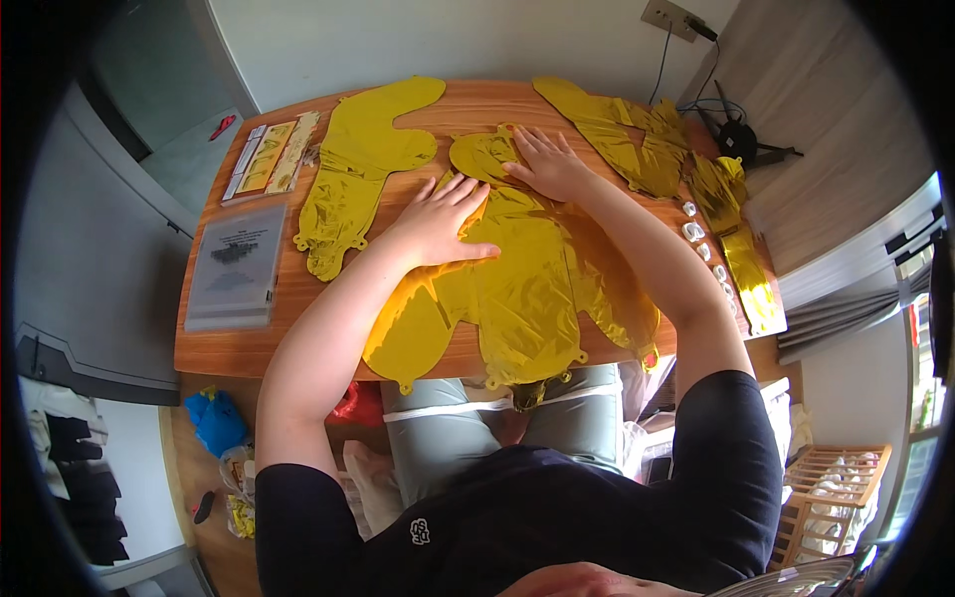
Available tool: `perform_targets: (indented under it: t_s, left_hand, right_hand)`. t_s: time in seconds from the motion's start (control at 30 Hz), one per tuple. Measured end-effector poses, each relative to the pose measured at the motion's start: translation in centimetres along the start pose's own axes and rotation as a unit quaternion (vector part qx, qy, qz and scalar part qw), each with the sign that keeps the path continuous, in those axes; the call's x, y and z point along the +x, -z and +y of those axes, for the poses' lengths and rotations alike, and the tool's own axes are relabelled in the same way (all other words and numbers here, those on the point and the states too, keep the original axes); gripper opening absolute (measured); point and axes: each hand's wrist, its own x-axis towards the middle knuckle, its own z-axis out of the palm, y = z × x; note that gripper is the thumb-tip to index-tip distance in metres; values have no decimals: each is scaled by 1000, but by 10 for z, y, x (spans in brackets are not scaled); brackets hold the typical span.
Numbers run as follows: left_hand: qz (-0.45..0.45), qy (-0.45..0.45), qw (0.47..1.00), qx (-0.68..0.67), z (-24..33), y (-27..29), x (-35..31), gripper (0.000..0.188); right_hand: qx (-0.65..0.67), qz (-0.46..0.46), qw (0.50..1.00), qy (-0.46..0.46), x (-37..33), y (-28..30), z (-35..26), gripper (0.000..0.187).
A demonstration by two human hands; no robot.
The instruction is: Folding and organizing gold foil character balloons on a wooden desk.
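At a wooden table [328,343] strewn with gold foil balloons, the left hand [438,224] and right hand [547,164] — both flat, fingers spread, gripping nothing — press the middle balloon [517,298] smooth, apparently flattening it — firm outward strokes would seem next.

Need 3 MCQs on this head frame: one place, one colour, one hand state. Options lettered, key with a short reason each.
1. Where does the flat grey packet lie?
A. left part of the table
B. on the floor
C. under the right hand

2. What colour are the deflated foil balloons?
A. silver
B. gold
C. red

3. How are the left hand and right hand set?
A. both fists raised
B. one holds scissors
C. both flat, palms down on the foil

Key:
1 A, it rests by the left edge of the wooden table.
2 B, every sheet is shiny gold.
3 C, open fingers press on the balloon pile.
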Motion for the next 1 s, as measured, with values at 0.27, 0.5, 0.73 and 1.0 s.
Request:
perform_targets:
  t_s: [0.27,0.5,0.73,1.0]
  left_hand:
    - [-15,26,1000,-5,-10,-6,-15,116]
    - [-6,7,1000,-7,1,1,-2,116]
    - [-11,11,1000,6,2,3,-2,110]
    - [-6,10,1000,10,5,4,1,110]
  right_hand:
    - [372,74,922,-75,-48,45,-11,75]
    - [159,-32,967,-198,-194,52,28,56]
    - [237,-59,951,-190,-223,51,21,58]
    - [596,-62,765,-236,-211,17,51,30]
